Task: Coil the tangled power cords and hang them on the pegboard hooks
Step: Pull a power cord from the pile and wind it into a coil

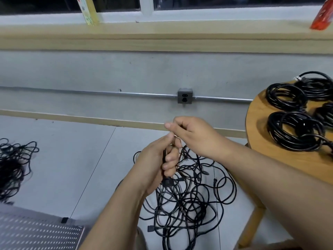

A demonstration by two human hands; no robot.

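- The left hand was closed tight around one black cord. Its fingers were curled all the way round it.
- The right hand was just above, touching the left thumb. Its fingers were curled in too, but I could not tell if they pinched the cord or nothing.
- The cord ran down from the left hand into the tangled pile on the floor, right under the hands.
- Another messy pile lay far off to the left.
- Some coiled cords sat on the round wooden desk to the right. None hung on the pegboard yet, which lay low at the left.
- What could go wrong: I think a hard pull up would drag the whole pile along, because the loops cross each other so much.
- A knot could get tighter that way.
- A plug could catch in a loop and stop the cord.
- If the grip got loose, the cord could slide back down into the mess.
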